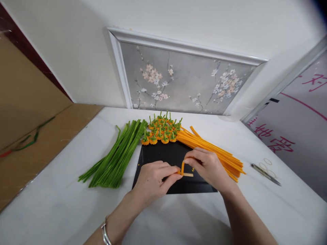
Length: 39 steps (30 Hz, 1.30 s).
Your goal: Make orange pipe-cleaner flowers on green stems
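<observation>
My left hand (159, 177) pinches a short pale flat stick (188, 175) with orange pipe cleaner on it, over a black mat (155, 154). The stick's bare end points right. From the stick an orange pipe cleaner (182, 167) rises upright, and my right hand (205, 165) pinches its upper end between thumb and fingers. Beyond both hands stand several small orange ornaments with green stems (165, 137), grouped at the mat's far edge. My fingers hide part of the stick and the wound portion.
A bundle of green pipe cleaners (114, 160) lies left of the mat, and orange pipe cleaners (212, 146) lie to its right. Farther right are a slim pointed metal tool (265, 174) and thin loops (267, 161). Cardboard (51, 129) borders the white table (63, 204) at left.
</observation>
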{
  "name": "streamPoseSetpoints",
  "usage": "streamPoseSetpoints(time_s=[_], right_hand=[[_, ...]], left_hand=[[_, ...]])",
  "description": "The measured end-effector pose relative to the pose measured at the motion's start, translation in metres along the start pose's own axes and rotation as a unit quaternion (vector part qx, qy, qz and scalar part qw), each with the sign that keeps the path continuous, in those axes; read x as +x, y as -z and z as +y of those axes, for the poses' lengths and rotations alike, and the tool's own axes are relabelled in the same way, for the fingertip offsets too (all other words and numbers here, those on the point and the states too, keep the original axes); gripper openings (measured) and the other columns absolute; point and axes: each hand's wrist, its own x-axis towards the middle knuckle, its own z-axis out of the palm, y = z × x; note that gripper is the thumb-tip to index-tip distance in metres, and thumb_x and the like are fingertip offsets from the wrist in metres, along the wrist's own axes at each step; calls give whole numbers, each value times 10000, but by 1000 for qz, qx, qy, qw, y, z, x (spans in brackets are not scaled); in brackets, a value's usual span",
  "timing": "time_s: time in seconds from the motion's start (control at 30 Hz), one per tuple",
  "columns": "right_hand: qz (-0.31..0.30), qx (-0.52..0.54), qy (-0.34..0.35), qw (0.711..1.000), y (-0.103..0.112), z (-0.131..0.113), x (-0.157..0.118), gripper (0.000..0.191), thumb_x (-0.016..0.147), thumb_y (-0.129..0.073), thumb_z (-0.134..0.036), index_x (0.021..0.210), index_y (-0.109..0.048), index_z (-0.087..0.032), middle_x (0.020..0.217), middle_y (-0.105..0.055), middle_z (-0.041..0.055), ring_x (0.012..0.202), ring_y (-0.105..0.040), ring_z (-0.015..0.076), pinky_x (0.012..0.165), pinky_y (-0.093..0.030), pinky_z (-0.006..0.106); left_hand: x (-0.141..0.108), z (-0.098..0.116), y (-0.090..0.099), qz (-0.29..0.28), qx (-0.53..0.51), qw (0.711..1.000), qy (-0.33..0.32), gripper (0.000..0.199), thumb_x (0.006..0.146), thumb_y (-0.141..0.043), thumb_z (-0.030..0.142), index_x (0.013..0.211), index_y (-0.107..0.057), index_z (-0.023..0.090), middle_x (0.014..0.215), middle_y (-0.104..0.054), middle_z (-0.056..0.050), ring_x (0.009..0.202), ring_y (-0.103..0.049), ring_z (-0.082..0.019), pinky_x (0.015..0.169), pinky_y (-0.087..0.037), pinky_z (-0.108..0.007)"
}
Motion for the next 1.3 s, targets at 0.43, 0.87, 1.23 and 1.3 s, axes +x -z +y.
streamPoseSetpoints(time_s=[0.43, 0.87, 1.23, 1.3], right_hand=[[-46, 11, -37, 998, -7, 8, 1, 161, 918, -562, -274, 822, -678, -218, 788, -668, 4, 722, -607, 141, 678, -439, 243], [-90, -25, -49, 994, -9, 6, -1, 263, 934, -522, -291, 704, -614, -204, 657, -596, -9, 636, -548, 132, 590, -363, 233], [-225, -43, -11, 973, -12, -11, -17, 318, 929, -472, -212, 622, -390, -196, 590, -453, -46, 531, -365, 96, 545, -238, 253], [-235, -42, -1, 971, -10, -16, -18, 320, 931, -470, -216, 627, -373, -196, 592, -437, -47, 535, -351, 96, 547, -232, 257]], left_hand=[[3, 4, 0, 0, -98, 994, 36, 149, 885, -565, 222, 857, -711, 219, 785, -708, 12, 707, -604, -119, 656, -435, -231], [4, 4, 2, 6, -160, 983, 87, 132, 860, -604, 201, 862, -734, 218, 714, -670, 19, 652, -574, -96, 608, -405, -206], [1, -1, -8, 64, -164, 970, 170, 229, 876, -570, 183, 1050, -716, 216, 807, -676, -6, 696, -596, -113, 651, -455, -215], [1, 2, -7, 51, -172, 966, 185, 256, 872, -572, 184, 1085, -708, 224, 792, -676, -3, 687, -594, -116, 644, -456, -218]])
